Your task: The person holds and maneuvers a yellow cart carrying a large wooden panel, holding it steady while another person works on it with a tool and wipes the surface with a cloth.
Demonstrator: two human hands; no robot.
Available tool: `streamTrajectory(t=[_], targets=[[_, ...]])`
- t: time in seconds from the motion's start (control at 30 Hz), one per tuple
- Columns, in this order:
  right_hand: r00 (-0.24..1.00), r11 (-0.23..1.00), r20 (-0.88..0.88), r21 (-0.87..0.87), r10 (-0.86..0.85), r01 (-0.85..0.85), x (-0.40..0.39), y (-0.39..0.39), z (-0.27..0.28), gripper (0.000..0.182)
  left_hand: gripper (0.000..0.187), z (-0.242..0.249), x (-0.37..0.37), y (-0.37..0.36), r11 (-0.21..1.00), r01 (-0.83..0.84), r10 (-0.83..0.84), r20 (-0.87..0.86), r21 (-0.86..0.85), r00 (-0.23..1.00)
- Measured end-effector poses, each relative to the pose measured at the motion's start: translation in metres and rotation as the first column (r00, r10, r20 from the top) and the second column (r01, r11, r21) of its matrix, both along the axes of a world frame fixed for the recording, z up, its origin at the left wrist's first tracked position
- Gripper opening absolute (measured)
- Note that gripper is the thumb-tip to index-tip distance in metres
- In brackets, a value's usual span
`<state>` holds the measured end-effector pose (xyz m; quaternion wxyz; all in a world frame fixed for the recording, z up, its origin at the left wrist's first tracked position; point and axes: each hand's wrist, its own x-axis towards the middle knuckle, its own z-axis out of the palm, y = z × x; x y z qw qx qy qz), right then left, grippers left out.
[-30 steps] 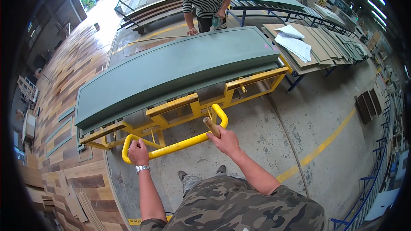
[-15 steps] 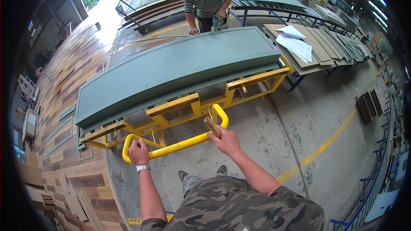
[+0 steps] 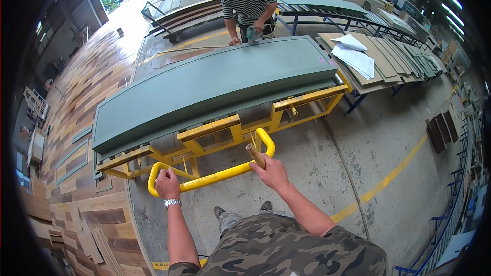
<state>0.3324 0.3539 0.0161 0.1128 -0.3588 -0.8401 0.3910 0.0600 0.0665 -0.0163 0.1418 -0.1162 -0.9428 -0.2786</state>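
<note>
the left hand (image 3: 167, 184) wraps tight around the round yellow metal handle (image 3: 215, 175) of a cart (image 3: 230, 128). the right hand (image 3: 274, 172) presses the same handle, fingers curled around a short wooden stick (image 3: 254, 155). a long, smooth green panel (image 3: 215, 87) lies on the cart.

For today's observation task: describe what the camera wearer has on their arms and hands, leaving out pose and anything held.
Both forearms are bare, with no gloves. The left hand has a silver metal wristwatch at the wrist. The right hand wears nothing. Camouflage-patterned clothing shows below.

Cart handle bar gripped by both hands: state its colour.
Yellow, a painted metal tube handle bar, clearest in the head view.
</note>
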Motion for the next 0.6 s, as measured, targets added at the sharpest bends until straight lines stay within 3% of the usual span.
streamTrajectory(t=[0.6], targets=[[1.000,1.000,-0.020,-0.017,0.008,-0.008,0.0009,-0.0007,0.0042,0.052,0.035,0.0032,0.0022,0.0018,1.000,-0.013,0.012,-0.003,-0.026,1.000]])
